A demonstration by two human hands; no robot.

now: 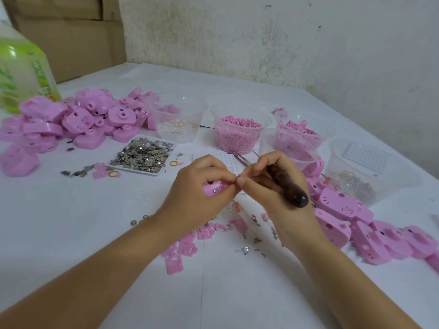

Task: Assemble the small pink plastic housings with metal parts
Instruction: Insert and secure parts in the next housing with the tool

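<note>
- A white counter (71, 233) runs back to a stained pale wall; at its far left edge stands a blurred green-labelled bottle (21, 67).
- Just right of the bottle, a left pile of pink housings (71, 119) lies heaped on the counter; a few small metal bits lie loose in front of it.
- Next comes a shallow white tray (142, 154) full of silvery metal parts; behind it stands a clear tub (177, 119) holding clear bits and yellow rings.
- In the middle, the left hand (199, 188) has its fingers curled round one pink housing (215, 189), held just above the counter; the hand hides most of it.
- Behind the hands stands a tub of pink pellets (240, 131).
- The right hand (278, 186) meets the left at the fingertips; its fingers are clamped round a dark-handled tool (288, 186), thumb and forefinger pinched together at the housing's edge; what they pinch is too small to tell.
- Beneath the wrists, flat pink pieces (185, 245) lie scattered on the counter.
- At the right, a right pile of pink housings (356, 222) lies beside more clear tubs (370, 169).
</note>
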